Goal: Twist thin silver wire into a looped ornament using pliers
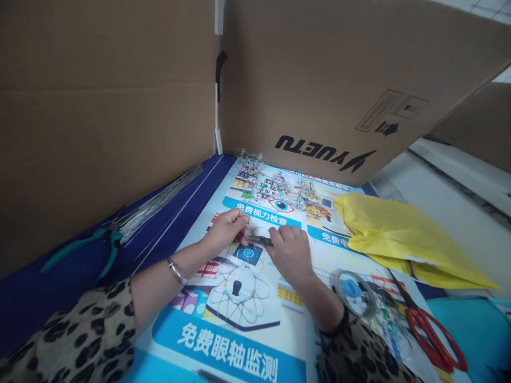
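Leopard-print sleeves [93,330] frame the foreground, one on each side of the looped wire flower [238,291], which lies on a printed poster [291,340] and serves as the reference point. Beyond the wire flower, the right hand [293,254] has its fingers closed around a small metal tool [260,240], whose tip points toward the left hand [227,233]. The left hand's thumb and fingertips are pinched together beside that tip — what they pinch is too small to identify. To the left of the wire flower are teal-handled pliers [109,246] and a bundle of straight wires [159,205]. To its right are a clear round coil [355,293], red-handled scissors [433,338] and, farther off, a yellow bag [403,231]. Past both hands stand more wire pieces [297,192] (their exact shapes blurred) — with cardboard panels [319,69] rising behind.
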The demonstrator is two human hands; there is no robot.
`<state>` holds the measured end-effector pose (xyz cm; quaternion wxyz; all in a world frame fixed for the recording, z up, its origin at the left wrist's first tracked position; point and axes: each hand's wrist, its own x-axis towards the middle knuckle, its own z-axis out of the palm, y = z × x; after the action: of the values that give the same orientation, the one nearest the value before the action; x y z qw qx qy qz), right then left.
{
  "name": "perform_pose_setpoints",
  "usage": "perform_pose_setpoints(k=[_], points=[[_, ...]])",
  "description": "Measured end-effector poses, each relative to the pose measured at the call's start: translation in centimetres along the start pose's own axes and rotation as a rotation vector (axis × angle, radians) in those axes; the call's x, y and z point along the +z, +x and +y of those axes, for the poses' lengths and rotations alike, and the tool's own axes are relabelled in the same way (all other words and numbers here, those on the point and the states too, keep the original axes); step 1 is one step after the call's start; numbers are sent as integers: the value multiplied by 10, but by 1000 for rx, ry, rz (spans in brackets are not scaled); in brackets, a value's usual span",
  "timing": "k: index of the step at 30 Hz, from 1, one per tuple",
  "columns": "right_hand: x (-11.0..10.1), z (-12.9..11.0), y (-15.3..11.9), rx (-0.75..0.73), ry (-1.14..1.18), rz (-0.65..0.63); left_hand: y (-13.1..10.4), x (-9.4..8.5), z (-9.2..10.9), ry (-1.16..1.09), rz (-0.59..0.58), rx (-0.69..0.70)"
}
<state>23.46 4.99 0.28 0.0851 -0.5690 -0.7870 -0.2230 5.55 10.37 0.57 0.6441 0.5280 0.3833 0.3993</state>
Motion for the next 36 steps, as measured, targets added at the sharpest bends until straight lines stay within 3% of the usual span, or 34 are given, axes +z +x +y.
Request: perform_pose_setpoints(k=[36], points=[[-2,-3,0,20,-43,1,0,-1,-1,20,10,-26]])
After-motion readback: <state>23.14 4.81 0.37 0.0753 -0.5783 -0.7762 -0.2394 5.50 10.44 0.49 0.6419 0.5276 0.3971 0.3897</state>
